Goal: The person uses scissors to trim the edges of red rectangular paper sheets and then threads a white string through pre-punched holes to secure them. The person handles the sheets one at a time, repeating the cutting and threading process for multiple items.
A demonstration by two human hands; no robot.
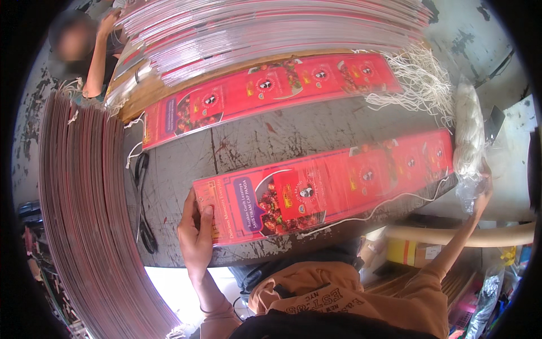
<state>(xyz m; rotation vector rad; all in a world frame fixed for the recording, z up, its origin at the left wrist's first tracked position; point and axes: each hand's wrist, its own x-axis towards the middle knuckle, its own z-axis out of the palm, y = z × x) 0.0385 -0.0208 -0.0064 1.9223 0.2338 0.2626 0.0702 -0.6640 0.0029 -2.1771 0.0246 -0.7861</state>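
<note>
Holding red banner (pixel 353 183) (left end)

Left hand (pixel 195 242) has the near red banner (pixel 339 189) pinched at its left end, right hand (pixel 483 195) is way over by clear plastic (pixel 468 195) and white string (pixel 470 133).

I am in what looks like a workshop handling printed goods in bulk: a scratched, worn worktop (pixel 226 144) bears a glossy red printed strip (pixel 350 186) near its front edge, while a thick stack of flat glossy pieces (pixel 271 28) fills its far edge and a tall stack (pixel 90 214) stands along its left. Loose white strings (pixel 420 79) bunch at the far right corner, and peeling paint (pixel 466 42) shows beyond.
</note>
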